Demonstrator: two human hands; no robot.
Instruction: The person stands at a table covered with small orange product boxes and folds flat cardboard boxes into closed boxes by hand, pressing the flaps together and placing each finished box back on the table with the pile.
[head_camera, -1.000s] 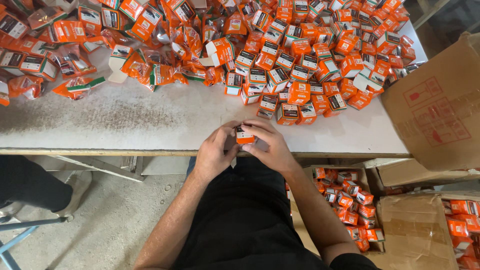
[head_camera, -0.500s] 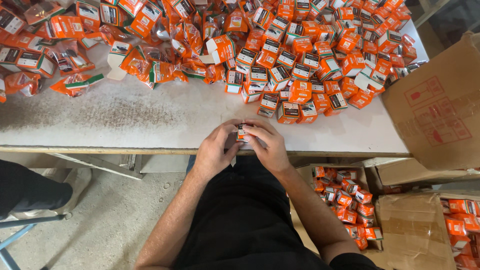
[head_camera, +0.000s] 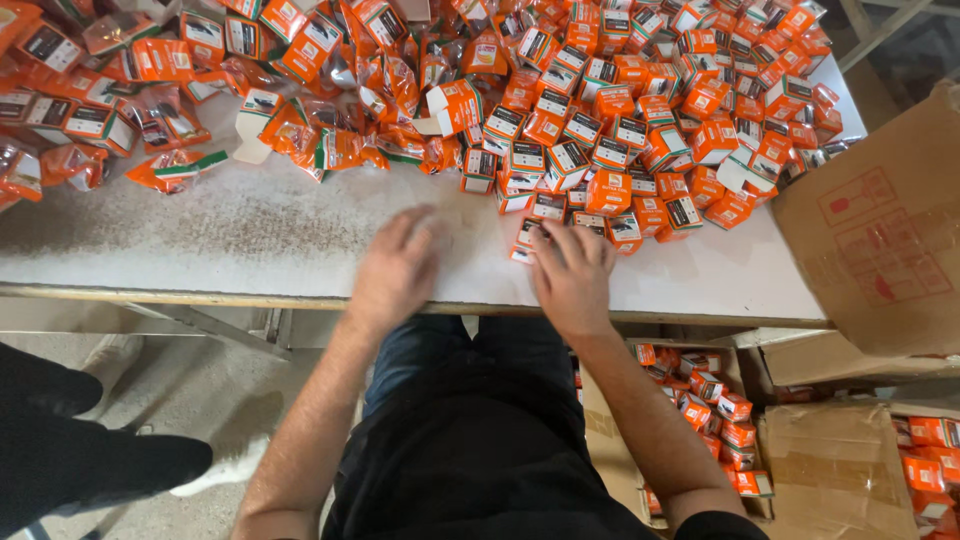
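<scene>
Dusty white bench, orange boxes heaped across its far half. Right hand spread flat, fingertips on nearest small box, just ahead. Left hand open, empty, farther left.

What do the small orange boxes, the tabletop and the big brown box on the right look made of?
Small orange boxes: printed, slightly glossy thin cardboard, judging by the folded flaps. Tabletop: hard white-painted board, worn and speckled; core unclear. Big brown box: matte corrugated cardboard, probably, creased.
</scene>
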